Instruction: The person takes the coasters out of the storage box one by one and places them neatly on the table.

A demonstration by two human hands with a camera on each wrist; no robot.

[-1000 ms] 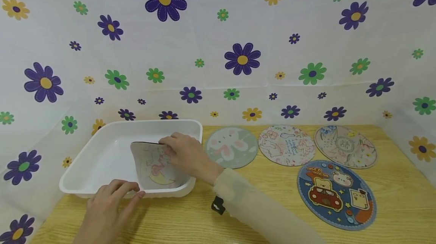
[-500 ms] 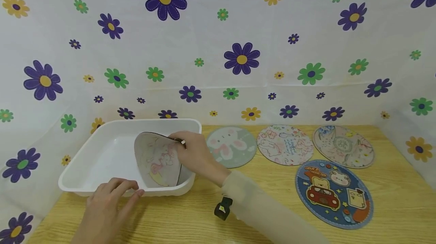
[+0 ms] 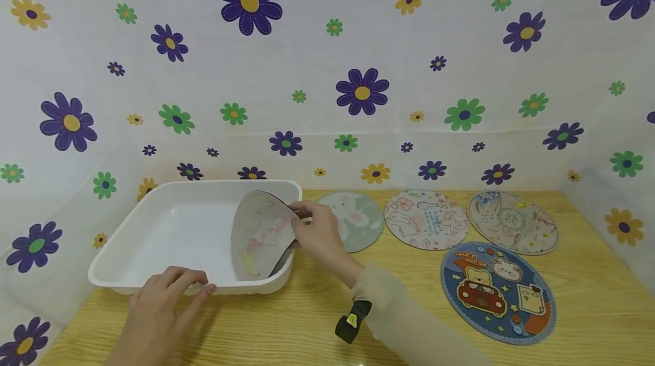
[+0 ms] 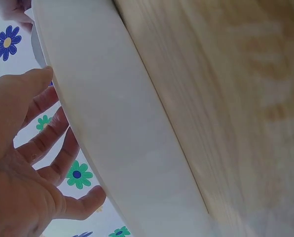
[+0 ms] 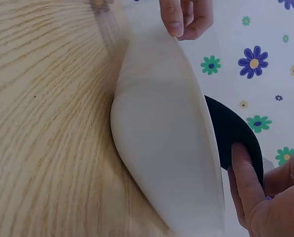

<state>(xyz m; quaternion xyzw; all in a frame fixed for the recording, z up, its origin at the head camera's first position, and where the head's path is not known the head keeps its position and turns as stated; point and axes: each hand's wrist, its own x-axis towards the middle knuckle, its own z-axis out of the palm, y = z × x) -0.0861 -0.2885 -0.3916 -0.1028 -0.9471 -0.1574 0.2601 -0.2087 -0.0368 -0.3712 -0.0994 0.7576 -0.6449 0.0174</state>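
My right hand (image 3: 319, 235) pinches the edge of a round mouse pad (image 3: 261, 235) with a pale print of pink figures and a yellow crescent. The pad stands tilted and bent inside the right end of a white plastic tray (image 3: 194, 288). Its black back (image 5: 231, 128) faces the right wrist camera, with fingertips lying on it. My left hand (image 3: 164, 298) grips the tray's near rim, thumb at the outer side and the other fingers bent over it. In the left wrist view, some fingertips of the left hand (image 4: 33, 163) are hidden behind the rim.
Three round pads lie along the table's back: a green rabbit one (image 3: 358, 224), a pink-and-white one (image 3: 425, 221) and a floral one (image 3: 512, 223). A blue pad with a bear in a car (image 3: 496, 292) lies in front. A flowered cloth (image 3: 317, 53) hangs behind.
My right hand has moved right with the pad, from over the tray to its right rim. The pad has swung more upright. The left hand has stayed on the near rim.
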